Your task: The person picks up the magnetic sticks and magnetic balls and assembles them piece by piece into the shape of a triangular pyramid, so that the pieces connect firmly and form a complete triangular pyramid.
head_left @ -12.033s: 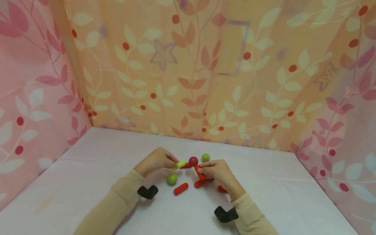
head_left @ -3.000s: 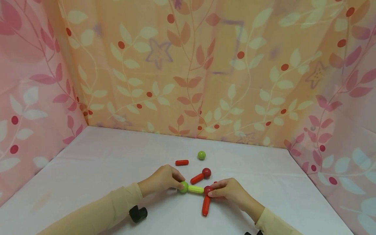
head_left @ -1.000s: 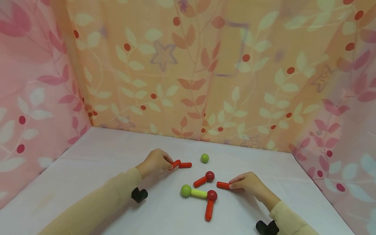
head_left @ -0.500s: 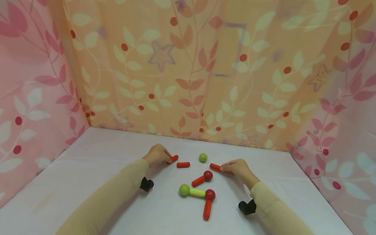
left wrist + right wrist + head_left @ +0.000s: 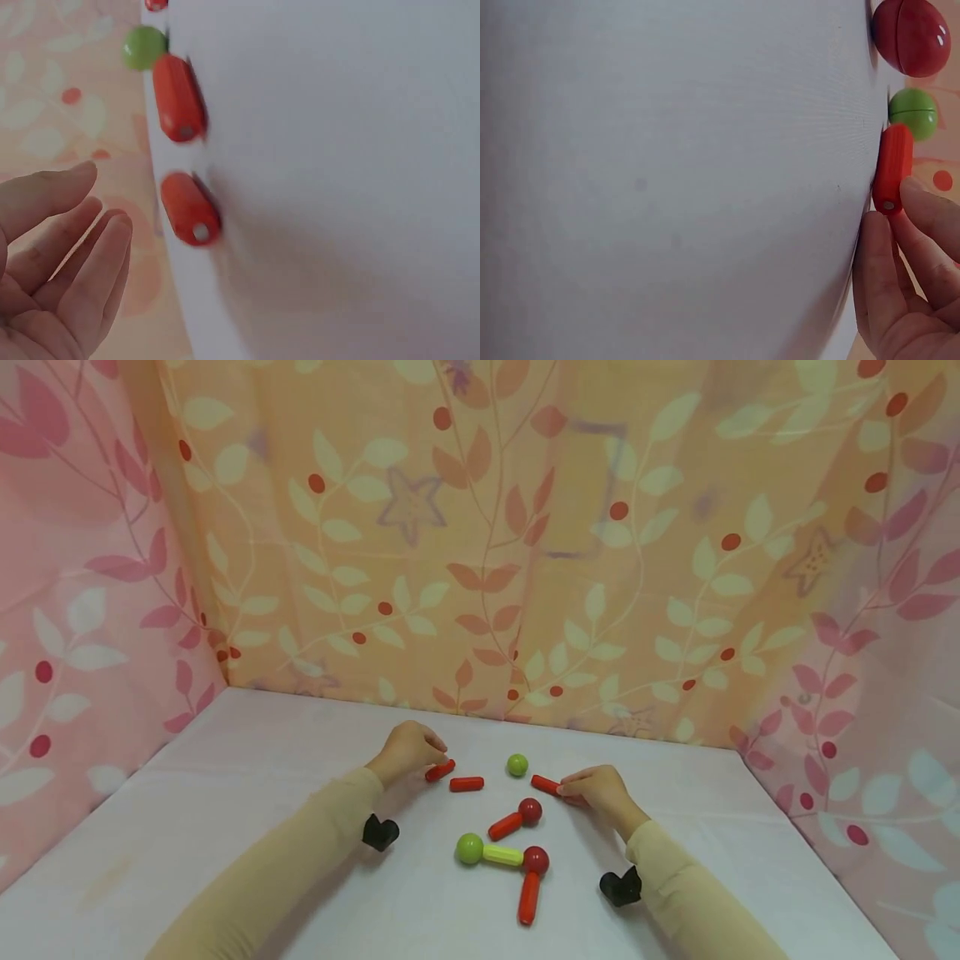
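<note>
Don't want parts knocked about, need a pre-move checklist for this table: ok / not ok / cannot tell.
1. Left hand clear of the left red rod: ok, the left wrist view shows a gap.
2. Right hand has the right red rod: ok, held by one end.
3. Yellow rod meets the front green ball and front red ball: ok.
4. Left red rod joined to a ball: not ok, it lies apart from all of them.
5. Joints strong enough to survive a bump: cannot tell from pictures.
</note>
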Action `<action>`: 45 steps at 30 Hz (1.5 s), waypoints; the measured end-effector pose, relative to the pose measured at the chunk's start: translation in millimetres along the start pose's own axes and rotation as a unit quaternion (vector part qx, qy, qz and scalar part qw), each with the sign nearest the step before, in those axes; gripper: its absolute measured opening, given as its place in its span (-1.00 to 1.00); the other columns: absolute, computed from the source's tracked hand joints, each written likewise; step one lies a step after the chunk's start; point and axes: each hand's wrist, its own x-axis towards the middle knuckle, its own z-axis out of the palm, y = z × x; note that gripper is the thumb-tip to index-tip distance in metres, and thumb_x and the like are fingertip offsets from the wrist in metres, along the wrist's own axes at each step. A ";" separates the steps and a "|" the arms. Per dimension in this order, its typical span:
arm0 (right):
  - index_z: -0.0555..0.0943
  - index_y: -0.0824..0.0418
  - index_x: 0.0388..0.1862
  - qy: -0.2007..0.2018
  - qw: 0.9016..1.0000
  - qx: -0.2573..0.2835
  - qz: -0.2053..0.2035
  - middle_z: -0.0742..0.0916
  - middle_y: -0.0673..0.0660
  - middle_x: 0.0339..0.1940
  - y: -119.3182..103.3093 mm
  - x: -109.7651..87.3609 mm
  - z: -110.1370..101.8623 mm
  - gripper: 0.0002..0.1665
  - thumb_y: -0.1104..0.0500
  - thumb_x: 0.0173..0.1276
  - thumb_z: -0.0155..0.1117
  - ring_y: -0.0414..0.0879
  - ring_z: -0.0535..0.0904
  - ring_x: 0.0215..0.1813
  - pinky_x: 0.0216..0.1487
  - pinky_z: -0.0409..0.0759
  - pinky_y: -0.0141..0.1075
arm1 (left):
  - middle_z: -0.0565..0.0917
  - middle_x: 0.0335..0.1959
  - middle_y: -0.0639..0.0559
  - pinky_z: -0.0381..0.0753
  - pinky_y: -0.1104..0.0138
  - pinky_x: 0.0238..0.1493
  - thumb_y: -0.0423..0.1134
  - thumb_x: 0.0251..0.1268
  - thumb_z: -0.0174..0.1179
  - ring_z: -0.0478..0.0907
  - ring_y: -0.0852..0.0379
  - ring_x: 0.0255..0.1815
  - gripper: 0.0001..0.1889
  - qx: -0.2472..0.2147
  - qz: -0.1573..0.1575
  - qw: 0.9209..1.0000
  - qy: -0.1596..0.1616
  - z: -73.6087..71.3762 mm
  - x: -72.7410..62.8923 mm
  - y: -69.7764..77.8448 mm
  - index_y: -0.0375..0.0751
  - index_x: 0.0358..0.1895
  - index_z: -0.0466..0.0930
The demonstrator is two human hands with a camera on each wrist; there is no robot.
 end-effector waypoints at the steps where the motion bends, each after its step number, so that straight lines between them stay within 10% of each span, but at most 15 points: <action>1: 0.77 0.33 -0.16 -0.001 1.000 0.000 0.000 0.81 0.17 -0.19 0.3 -0.8 -0.4 -0.72 0.17 0.21 0.47 -0.08 0.61 -0.13 -0.12 0.58 -0.34 | 0.74 -0.23 -0.03 0.59 0.33 -0.16 -0.31 0.14 0.41 0.57 0.05 -0.20 -0.82 0.001 0.011 1.000 0.000 2.0 -2.5 4.0 -0.24 -0.18 0.77; 18: 0.73 0.32 -0.02 0.002 0.994 0.111 -0.014 0.77 0.22 -0.02 -13.3 -30.6 3.6 -0.67 0.20 0.28 0.42 -0.12 0.73 -0.18 0.03 0.70 -0.20 | 0.73 -0.32 0.07 0.66 0.36 -0.18 -0.21 0.04 0.51 0.64 0.16 -0.35 -0.74 -0.036 0.026 0.991 -0.129 45.6 -26.1 17.9 -0.17 -0.19 0.76; 37: 0.72 0.23 0.05 -0.068 0.995 0.071 -0.027 0.75 0.19 0.07 -20.0 -38.3 27.3 -0.56 0.16 0.18 0.51 -0.10 0.62 -0.08 -0.04 0.69 -0.26 | 0.65 -0.33 0.06 0.50 0.35 -0.21 -0.20 0.07 0.49 0.56 0.11 -0.38 -0.84 -0.009 0.038 0.984 -0.175 64.0 -38.9 22.8 -0.09 -0.27 0.79; 45: 0.77 0.24 -0.07 -0.082 0.994 0.071 -0.026 0.83 0.11 -0.20 -23.8 -38.5 32.7 -0.70 0.18 0.21 0.48 -0.14 0.66 -0.17 -0.05 0.69 -0.27 | 0.65 -0.32 0.06 0.55 0.37 -0.21 -0.25 0.09 0.47 0.57 0.13 -0.34 -0.87 -0.022 0.046 0.982 -0.181 65.6 -40.1 21.9 -0.13 -0.27 0.79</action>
